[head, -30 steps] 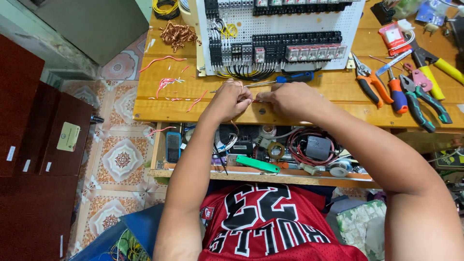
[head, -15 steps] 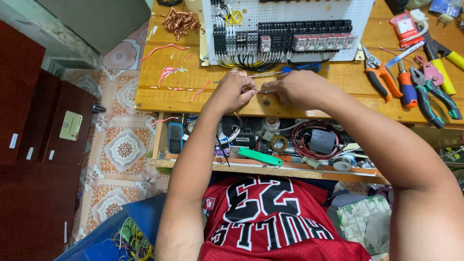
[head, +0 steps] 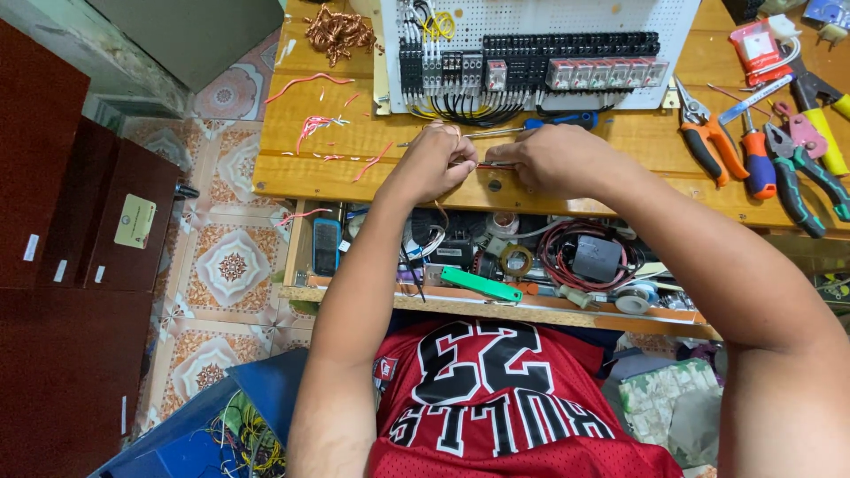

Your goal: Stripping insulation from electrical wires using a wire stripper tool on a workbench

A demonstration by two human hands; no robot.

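Change: we see both hands almost where they were a second ago, close together near the front edge of the surface [head: 292, 181]; the view has drifted a little, while the pinch looks unchanged, so the fine work on the wire goes on.
Left hand [head: 431, 164]: fingers closed, pinching one end of a thin red wire [head: 492, 165].
Right hand [head: 551, 159]: fingers closed on the wire's other end.
Wire: stretched between the fingertips, just above the front edge.
Nearby: a blue-handled screwdriver [head: 540, 124] lies just behind the hands, before the white perforated panel [head: 567, 18] with its relays.
Right end: pliers [head: 708, 142] lie apart.
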